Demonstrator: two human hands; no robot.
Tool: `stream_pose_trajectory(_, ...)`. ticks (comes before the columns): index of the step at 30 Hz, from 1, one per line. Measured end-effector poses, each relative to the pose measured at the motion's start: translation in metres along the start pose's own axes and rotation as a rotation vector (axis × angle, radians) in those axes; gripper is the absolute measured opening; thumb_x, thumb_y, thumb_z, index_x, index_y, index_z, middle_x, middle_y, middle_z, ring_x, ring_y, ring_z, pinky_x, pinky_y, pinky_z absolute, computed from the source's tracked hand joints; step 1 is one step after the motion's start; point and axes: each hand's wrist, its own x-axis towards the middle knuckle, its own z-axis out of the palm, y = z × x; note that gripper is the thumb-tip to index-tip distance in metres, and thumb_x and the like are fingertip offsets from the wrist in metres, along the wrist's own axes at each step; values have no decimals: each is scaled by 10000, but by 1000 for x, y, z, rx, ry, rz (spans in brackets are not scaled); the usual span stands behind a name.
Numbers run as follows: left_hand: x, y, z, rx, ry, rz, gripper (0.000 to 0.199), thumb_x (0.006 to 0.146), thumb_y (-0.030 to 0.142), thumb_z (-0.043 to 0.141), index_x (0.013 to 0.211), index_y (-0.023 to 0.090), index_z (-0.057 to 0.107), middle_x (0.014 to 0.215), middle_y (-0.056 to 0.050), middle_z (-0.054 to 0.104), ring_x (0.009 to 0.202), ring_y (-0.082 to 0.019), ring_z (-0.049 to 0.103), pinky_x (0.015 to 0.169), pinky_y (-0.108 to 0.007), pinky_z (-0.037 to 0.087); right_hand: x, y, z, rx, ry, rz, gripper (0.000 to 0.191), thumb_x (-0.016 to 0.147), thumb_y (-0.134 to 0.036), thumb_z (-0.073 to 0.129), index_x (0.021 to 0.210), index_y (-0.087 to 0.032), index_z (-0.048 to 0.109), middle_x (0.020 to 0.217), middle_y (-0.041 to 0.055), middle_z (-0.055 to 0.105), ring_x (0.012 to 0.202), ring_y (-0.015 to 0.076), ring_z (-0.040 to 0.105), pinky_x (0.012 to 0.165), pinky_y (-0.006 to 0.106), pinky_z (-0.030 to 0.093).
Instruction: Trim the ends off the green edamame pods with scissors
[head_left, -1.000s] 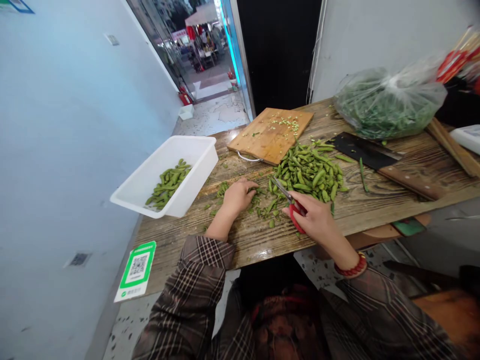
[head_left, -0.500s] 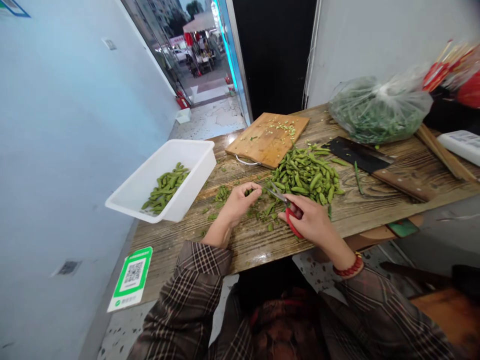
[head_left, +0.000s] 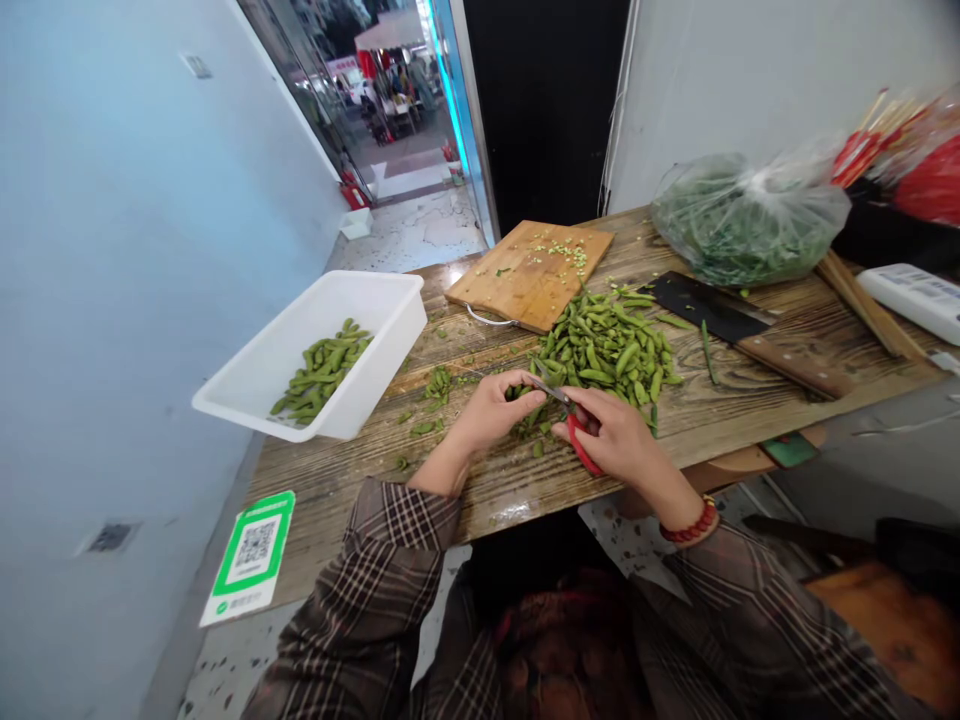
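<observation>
Red-handled scissors (head_left: 583, 447) are in my right hand (head_left: 619, 435), whose fingers wrap round the handles. The blades point left and reach the fingertips of my left hand (head_left: 491, 412). My left fingers are pinched together over the table; a green pod seems to be between them, but it is mostly hidden. A heap of green pods (head_left: 611, 345) lies just beyond my hands. Small green trimmings (head_left: 437, 385) are scattered left of my left hand. More pods (head_left: 322, 370) lie in the white plastic tub (head_left: 382, 370) on the left of the table.
A wooden cutting board (head_left: 529, 275) with chopped bits sits behind the heap. To the right lie a cleaver (head_left: 787, 365) and a tied plastic bag of greens (head_left: 750, 225). A QR-code card (head_left: 251, 555) is at the table's front left edge (head_left: 300, 560).
My left hand has moved right, up to the scissor blades, which now meet its fingertips. The whole view has shifted slightly, with table things appearing a little farther left.
</observation>
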Motion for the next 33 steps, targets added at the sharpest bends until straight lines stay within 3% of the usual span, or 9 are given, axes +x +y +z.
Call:
stream_pose_trajectory(8, 3, -7, -6, 12, 44, 52, 160, 734, 305, 714, 748, 146, 712, 802, -43, 663, 803, -158, 581, 819, -276, 413, -3, 1, 0, -68, -48, 1, 446, 875, -457, 572, 1222, -178, 596, 801, 51, 622, 672, 169, 567, 649, 282, 472)
stream_pose_trajectory(15, 2, -10, -7, -113, 20, -84, 176, 701, 303, 742, 743, 138, 699, 761, -22, 665, 751, -141, 565, 796, -261, 403, -4, -5, 0, -132, -60, 9, 407, 885, -412, 572, 1230, -198, 595, 960, 87, 677, 815, 199, 633, 736, 290, 491)
stream_pose_trajectory(23, 1, -13, -7, -215, 26, -171, 206, 657, 306, 776, 751, 139, 699, 764, -12, 655, 721, -128, 552, 767, -256, 397, -4, -9, -3, -159, -81, 8, 399, 890, -407, 566, 1225, -192, 597, 876, 67, 662, 778, 194, 623, 715, 282, 482)
stream_pose_trajectory(33, 0, -9, -6, -197, 3, -169, 222, 639, 310, 785, 733, 131, 692, 707, -1, 628, 680, -109, 522, 706, -243, 384, -3, -10, -4, -186, -91, 3, 403, 887, -404, 566, 1234, -200, 597, 840, 54, 655, 734, 183, 615, 665, 275, 475)
